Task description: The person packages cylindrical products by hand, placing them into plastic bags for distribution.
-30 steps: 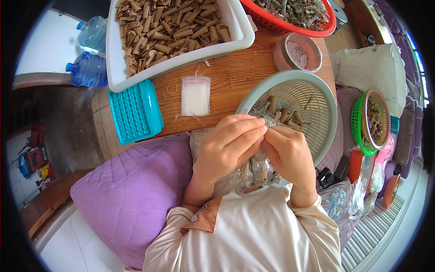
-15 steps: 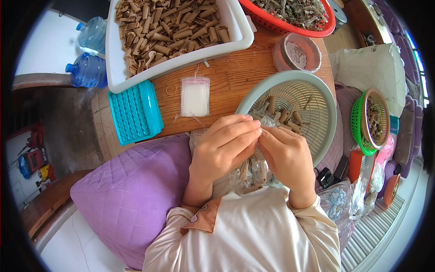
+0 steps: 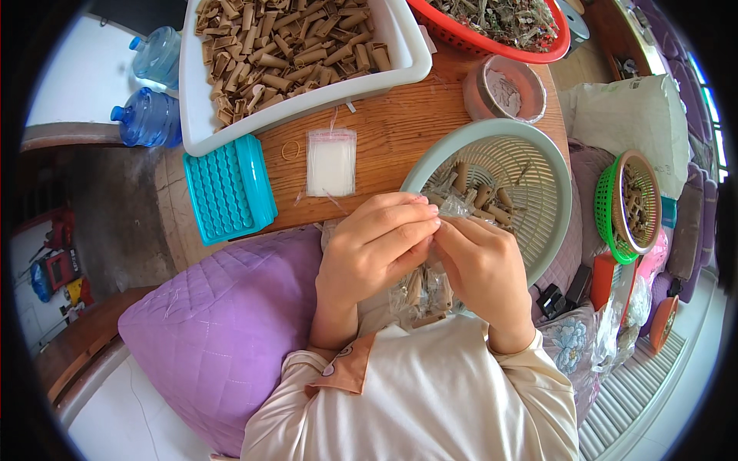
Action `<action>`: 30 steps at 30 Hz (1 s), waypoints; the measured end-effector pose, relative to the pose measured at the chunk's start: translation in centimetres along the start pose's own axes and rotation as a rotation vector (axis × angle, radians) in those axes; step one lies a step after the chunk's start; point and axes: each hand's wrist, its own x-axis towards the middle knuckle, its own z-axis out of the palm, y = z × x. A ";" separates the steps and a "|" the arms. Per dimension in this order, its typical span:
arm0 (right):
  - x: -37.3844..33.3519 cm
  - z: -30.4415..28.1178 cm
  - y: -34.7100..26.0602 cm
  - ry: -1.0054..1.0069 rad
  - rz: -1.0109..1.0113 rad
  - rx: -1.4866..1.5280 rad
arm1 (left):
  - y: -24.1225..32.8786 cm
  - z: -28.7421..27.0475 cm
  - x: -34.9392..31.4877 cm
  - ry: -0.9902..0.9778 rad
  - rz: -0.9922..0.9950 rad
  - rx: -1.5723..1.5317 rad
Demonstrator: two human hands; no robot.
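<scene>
While both hands are meeting over the lap, the left hand (image 3: 377, 250) and the right hand (image 3: 484, 269) are pinching the top of a small clear plastic bag (image 3: 427, 288) — each grip closed tight on its upper edge; the bag, holding brown rolled pieces, is hanging between the palms at about six o'clock from the pale green basket (image 3: 538, 165). An empty zip bag (image 3: 331, 161) is lying flat on the wooden surface (image 3: 392, 127) at eleven o'clock from the hands; a teal tray (image 3: 228, 190) is sitting at nine o'clock of it — just below the white tub (image 3: 403, 58) of rolls. A purple cushion (image 3: 223, 330) is resting at eight o'clock.
</scene>
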 end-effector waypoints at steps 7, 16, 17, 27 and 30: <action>-0.4 -0.1 -0.7 -0.106 -0.060 0.063 | -2.1 -0.1 -1.0 0.313 -0.379 -0.209; -0.3 -0.5 -0.1 0.035 0.187 0.351 | -1.1 -0.8 -0.6 0.350 -0.050 -0.167; -0.2 -0.5 -0.2 0.034 0.187 0.353 | -0.4 -0.6 -0.5 0.287 0.037 -0.119; -0.1 0.6 -0.9 0.074 0.036 0.155 | 0.9 -0.1 -0.4 0.195 0.049 0.042; -0.2 0.6 -0.9 0.086 0.006 0.071 | 0.8 -0.1 -0.3 0.164 0.031 0.042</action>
